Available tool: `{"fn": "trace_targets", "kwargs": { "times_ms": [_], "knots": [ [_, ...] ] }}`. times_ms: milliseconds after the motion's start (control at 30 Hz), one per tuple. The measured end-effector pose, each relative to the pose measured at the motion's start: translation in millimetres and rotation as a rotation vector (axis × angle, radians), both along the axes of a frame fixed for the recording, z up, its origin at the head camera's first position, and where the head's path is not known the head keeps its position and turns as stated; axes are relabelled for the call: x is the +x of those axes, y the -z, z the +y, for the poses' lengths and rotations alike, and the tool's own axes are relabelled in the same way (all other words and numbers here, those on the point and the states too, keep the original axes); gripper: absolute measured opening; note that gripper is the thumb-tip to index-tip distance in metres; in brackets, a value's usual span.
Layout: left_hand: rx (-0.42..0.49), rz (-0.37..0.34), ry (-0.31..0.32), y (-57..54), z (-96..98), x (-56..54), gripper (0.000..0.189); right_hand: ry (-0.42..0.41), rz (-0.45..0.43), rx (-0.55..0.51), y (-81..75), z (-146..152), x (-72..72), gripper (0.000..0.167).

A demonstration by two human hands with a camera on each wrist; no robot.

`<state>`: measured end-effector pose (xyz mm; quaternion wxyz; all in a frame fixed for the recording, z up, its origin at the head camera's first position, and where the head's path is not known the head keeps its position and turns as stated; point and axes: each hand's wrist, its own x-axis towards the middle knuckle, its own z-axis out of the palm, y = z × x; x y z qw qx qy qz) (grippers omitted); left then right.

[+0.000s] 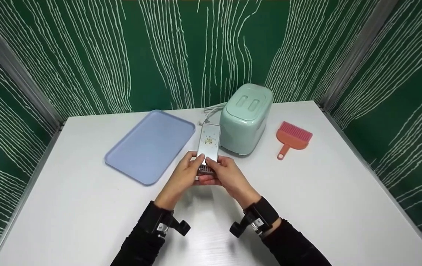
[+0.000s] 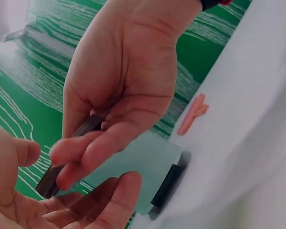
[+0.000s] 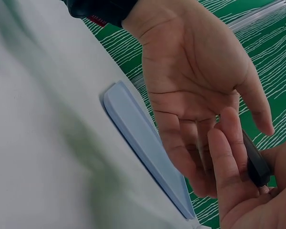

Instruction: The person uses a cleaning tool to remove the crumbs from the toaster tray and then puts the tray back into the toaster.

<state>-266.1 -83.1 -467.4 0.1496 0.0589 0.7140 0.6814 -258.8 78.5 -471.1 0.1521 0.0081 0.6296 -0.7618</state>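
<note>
Both hands hold a slim rectangular case (image 1: 210,142) with a pale face, a small yellowish print and dark slots at its near end. The left hand (image 1: 185,173) and right hand (image 1: 225,173) have their thumbs on its face and fingers beneath it. The right hand (image 2: 126,81) curls its fingers round the dark edge (image 2: 52,179) in the left wrist view. In the right wrist view, the left hand (image 3: 200,71) lies with its palm towards the camera, some fingers behind the right hand (image 3: 257,205).
A mint-green toaster (image 1: 242,127) stands just beyond the hands, its grey cord (image 1: 213,109) behind it. The blue tray (image 1: 150,147) lies to the left. On the right lies an orange dustpan-shaped brush (image 1: 292,138) with pink bristles. Green walls with white lines surround the white table (image 1: 325,207).
</note>
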Motion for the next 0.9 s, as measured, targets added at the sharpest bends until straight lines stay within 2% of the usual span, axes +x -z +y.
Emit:
{"fn": "trace_targets", "kwargs": {
  "times_ms": [200,333,600,900],
  "knots": [
    [0.031,0.056,-0.034,5.6,2.6,1.3,0.029,-0.002,0.014,0.006,-0.5,-8,-1.8,0.028],
    [0.025,0.066,-0.046,9.0,3.3,1.4,0.032,-0.006,0.027,0.011,0.4,-13,-1.9,0.026],
    [0.106,-0.015,-0.045,9.4,2.8,0.8,0.028,-0.034,0.02,0.006,3.1,-16,-3.1,0.026],
    [0.04,0.029,-0.099,11.4,0.4,-1.0,0.027,-0.068,0.004,0.06,1.5,-19,-4.8,0.029]
  ]
}}
